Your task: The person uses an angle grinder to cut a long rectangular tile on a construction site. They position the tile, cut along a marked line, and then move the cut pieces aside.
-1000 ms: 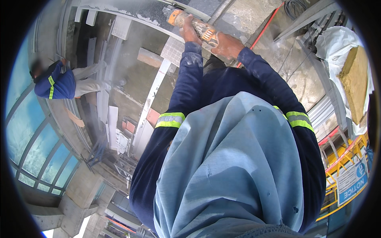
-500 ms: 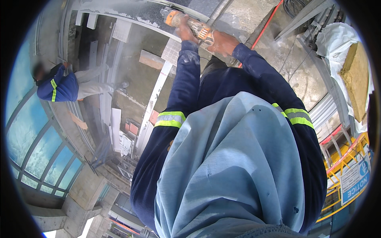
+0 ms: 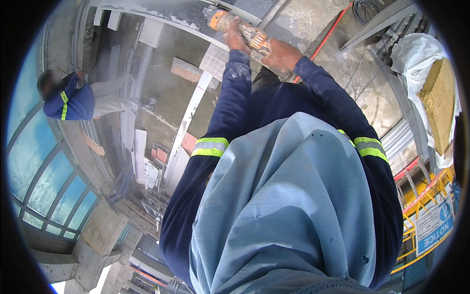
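The left hand is curled firmly around the body of a dust-coated orange and grey power tool, just behind its orange head; the undersides of the fingers are hidden. The right hand, nearer the person's body and to the right of the left one, is closed around the tool's rear end. The tool thus spans both hands.

Just beyond the left hand lies a dark slab, powdered white in patches; whether the tool's head touches it cannot be told. Nearer the body and to the left of the left hand are a gridded pale tile and a long white bar. Right of the right hand runs a red-orange strip, with a coiled dark cable past it. Farther right, a torn white plastic wrapping partly encloses a yellow-brown slab, one face of it bare. Well left of both hands is another person in a blue top.

The tool's long axis slants across the hands, its head pointing forward and left past the left hand, its rear toward the right palm.
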Action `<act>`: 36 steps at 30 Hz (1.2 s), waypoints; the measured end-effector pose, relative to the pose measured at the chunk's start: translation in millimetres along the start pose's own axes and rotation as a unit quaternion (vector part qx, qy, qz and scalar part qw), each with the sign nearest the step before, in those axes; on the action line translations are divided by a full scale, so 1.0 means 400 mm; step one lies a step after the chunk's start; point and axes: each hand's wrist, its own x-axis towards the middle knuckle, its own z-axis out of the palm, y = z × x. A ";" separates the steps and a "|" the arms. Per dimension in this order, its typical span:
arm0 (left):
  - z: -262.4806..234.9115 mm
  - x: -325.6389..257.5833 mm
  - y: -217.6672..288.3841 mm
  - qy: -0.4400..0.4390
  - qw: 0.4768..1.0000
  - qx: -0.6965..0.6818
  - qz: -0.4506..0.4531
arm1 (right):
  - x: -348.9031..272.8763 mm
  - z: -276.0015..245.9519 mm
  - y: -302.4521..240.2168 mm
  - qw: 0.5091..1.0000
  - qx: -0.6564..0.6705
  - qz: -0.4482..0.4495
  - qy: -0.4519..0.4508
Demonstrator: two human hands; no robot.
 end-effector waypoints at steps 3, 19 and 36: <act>0.004 0.011 0.010 0.006 1.000 0.006 -0.013 | 0.017 0.000 0.002 1.000 0.017 -0.014 -0.009; -0.007 -0.010 -0.033 -0.005 1.000 -0.007 0.018 | -0.014 0.011 0.036 1.000 0.000 0.009 -0.006; 0.005 0.015 0.014 -0.002 0.999 0.012 -0.032 | 0.034 0.014 0.008 1.000 0.020 -0.001 -0.003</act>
